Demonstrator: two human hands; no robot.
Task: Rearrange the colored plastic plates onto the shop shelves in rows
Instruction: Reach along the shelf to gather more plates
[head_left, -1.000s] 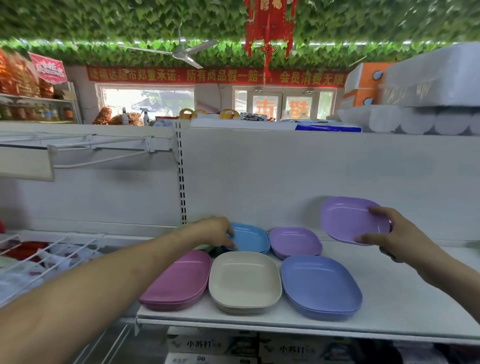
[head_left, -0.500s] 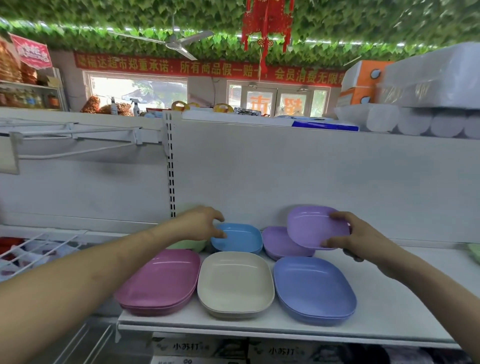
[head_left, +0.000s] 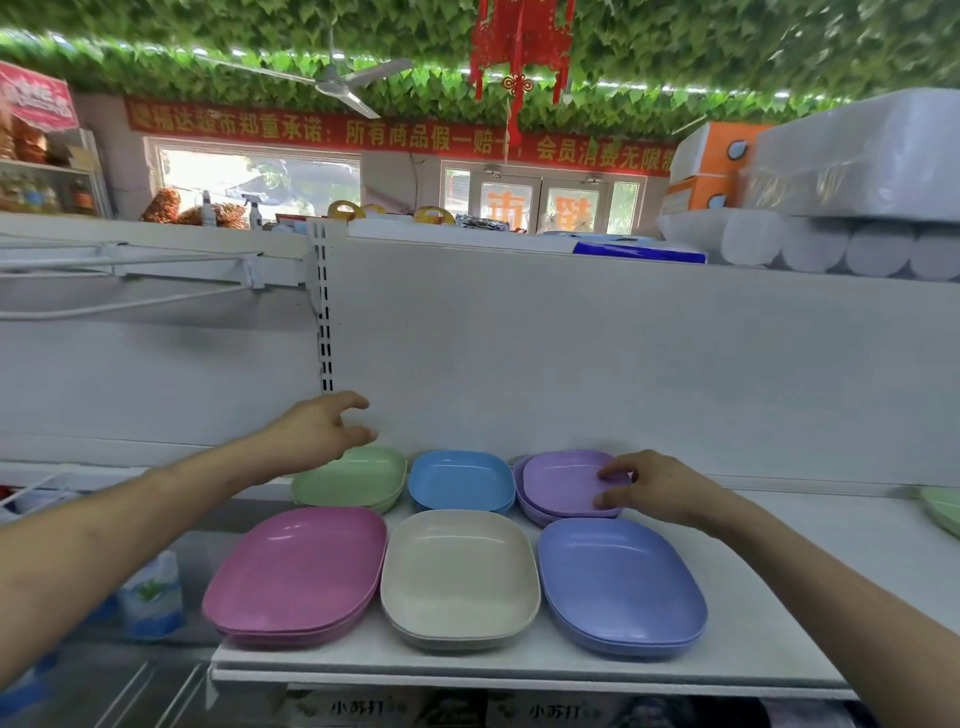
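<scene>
Two rows of plastic plates lie on the white shelf (head_left: 753, 623). In front are a pink stack (head_left: 296, 571), a beige stack (head_left: 460, 577) and a blue-violet stack (head_left: 621, 582). Behind them are a green stack (head_left: 358, 478), a light blue stack (head_left: 460, 480) and a lilac stack. My right hand (head_left: 654, 491) pinches the right rim of the top lilac plate (head_left: 563, 486), which sits on that stack, slightly askew. My left hand (head_left: 322, 428) hovers above the green stack with fingers loosely spread, holding nothing.
Another green plate (head_left: 943, 506) shows at the far right edge of the shelf. A white back panel rises behind the plates. Wire racks and a lower bay with packaged goods lie to the left. Boxes sit under the shelf.
My right hand has lowered the lilac plate from the air onto the lilac stack. My left hand has lifted off the light blue plate and moved up and left, above the green stack.
</scene>
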